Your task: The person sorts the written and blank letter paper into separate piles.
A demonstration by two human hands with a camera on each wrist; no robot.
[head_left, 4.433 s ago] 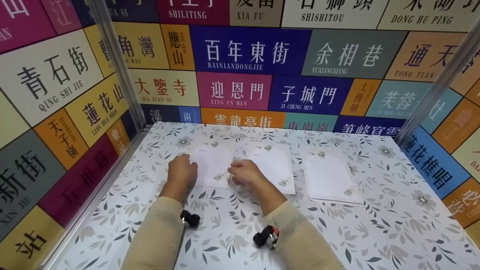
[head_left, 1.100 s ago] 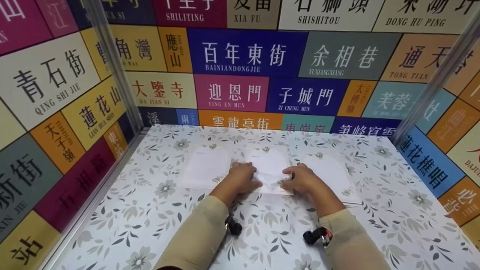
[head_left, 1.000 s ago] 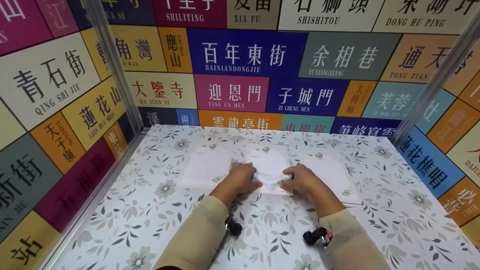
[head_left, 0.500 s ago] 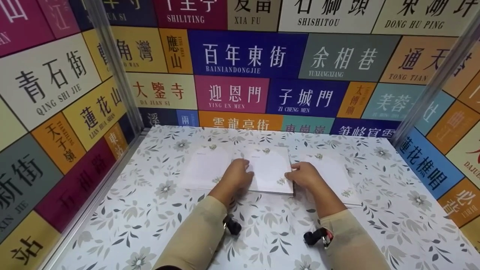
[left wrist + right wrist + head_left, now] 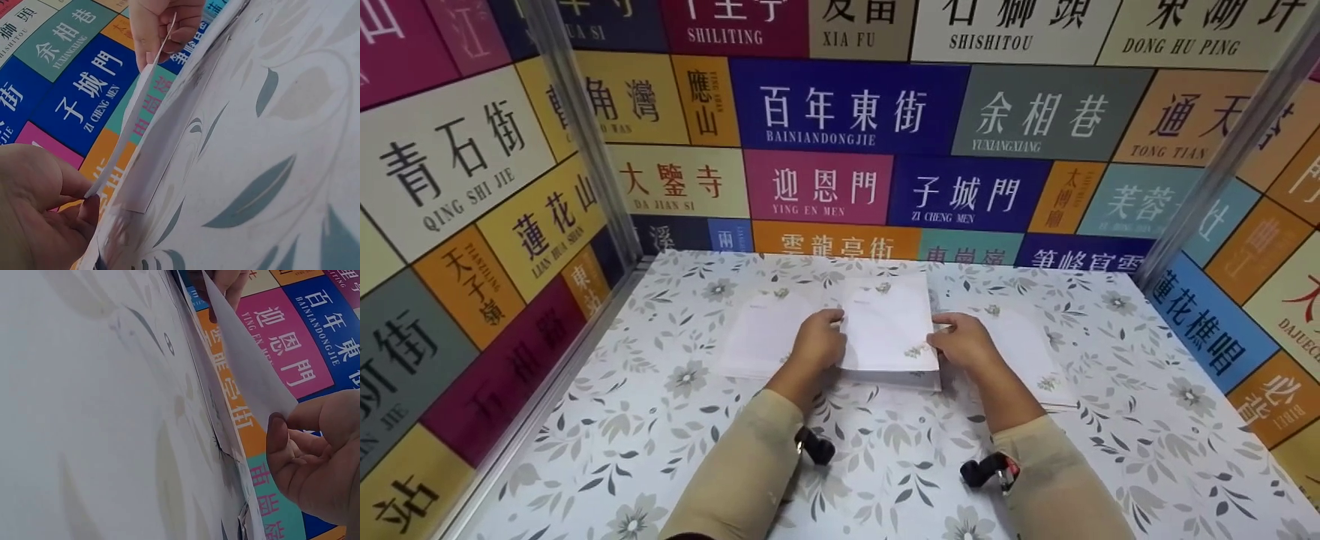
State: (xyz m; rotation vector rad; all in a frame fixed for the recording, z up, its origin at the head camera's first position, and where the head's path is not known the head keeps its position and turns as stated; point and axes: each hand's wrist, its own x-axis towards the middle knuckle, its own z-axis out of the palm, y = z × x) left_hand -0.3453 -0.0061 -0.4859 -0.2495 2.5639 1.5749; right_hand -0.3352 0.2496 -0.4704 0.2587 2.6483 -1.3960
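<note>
A white sheet of paper [image 5: 889, 322] with small floral prints hangs above the middle paper stack [image 5: 904, 379]. My left hand [image 5: 819, 343] pinches the sheet's left edge between thumb and fingers, and my right hand [image 5: 966, 343] pinches its right edge. In the left wrist view the sheet [image 5: 125, 132] appears edge-on, raised off the table, with the left hand [image 5: 34, 205] at its near end. From the right wrist, the right hand [image 5: 318, 450] has thumb and forefinger on a corner of the sheet [image 5: 247, 354], which bows slightly.
A similar paper stack [image 5: 772, 330] lies to the left, partly behind the left hand. Another stack [image 5: 1024, 356] lies to the right, partly behind the right hand. The table [image 5: 885, 465] has a leaf-patterned cover. Sign-printed panels [image 5: 847, 105] and clear corner posts enclose it.
Earlier the hands were at the left stack, then moved right to the middle one. Over the last second they have gripped its top sheet and raised it, exposing papers below.
</note>
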